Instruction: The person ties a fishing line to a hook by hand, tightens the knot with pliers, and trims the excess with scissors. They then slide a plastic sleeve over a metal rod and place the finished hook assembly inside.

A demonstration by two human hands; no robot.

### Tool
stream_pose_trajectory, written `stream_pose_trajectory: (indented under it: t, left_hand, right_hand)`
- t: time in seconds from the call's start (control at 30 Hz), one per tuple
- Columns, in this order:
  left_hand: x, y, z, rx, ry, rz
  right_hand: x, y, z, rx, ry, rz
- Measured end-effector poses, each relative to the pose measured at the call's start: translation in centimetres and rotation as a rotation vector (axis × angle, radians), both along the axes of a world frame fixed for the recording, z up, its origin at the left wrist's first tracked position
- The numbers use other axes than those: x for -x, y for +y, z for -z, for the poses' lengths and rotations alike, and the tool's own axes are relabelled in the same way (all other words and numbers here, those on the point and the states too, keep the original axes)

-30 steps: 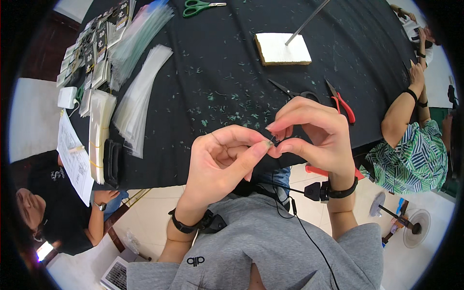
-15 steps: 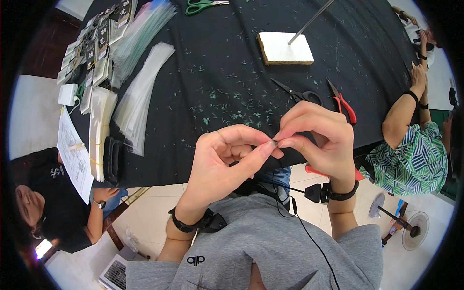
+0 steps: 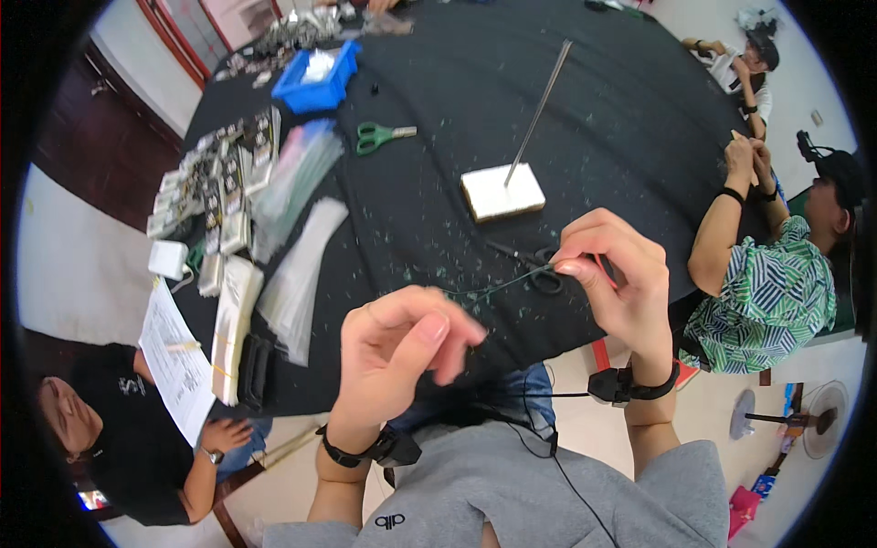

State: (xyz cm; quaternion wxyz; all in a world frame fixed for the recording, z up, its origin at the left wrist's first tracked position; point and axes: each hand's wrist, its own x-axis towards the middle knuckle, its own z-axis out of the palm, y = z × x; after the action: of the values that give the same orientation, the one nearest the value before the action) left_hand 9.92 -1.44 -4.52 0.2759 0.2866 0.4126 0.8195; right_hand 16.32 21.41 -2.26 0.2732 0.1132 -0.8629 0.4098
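My right hand (image 3: pixel 617 279) pinches a thin dark-green thread (image 3: pixel 501 287) between thumb and forefinger. From that pinch the thread runs left, slightly slack and doubled in part, toward the back of my left forefinger. My left hand (image 3: pixel 397 352) is turned palm up, its fingers loosely bent and blurred at the tips. Its thumb and forefinger tips look apart, with nothing visible between them. Black scissors (image 3: pixel 546 279) lie on the cloth just beyond my right fingertips, partly crossed by the thread. A red-handled tool (image 3: pixel 604 267) is mostly hidden behind my right hand.
Green scraps litter the black-clothed table (image 3: pixel 411 210). A white block (image 3: pixel 502 192) holds upright metal rods (image 3: pixel 539 110). Leftward lie green scissors (image 3: pixel 384 137), clear plastic sleeves (image 3: pixel 306 274), packets (image 3: pixel 219 192) and a blue bin (image 3: pixel 315 82). People sit at both sides.
My hands, pinched together before, have moved apart, and the green thread now shows between them. My left thumb and forefinger have separated. The view has tilted up, showing more of the far table.
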Motion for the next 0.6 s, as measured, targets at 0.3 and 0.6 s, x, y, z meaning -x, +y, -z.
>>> stream_pose_trajectory:
  t: [0.3,0.6]
  left_hand:
    - [4.9,0.1,-6.8,0.301,0.471,-0.225]
    - [14.4,6.0,-4.5,0.367,0.692,-0.365]
  right_hand:
    - [3.9,4.1,-7.4,0.05,0.123,-0.055]
    - [11.2,8.2,-7.5,-0.042,0.068,0.062]
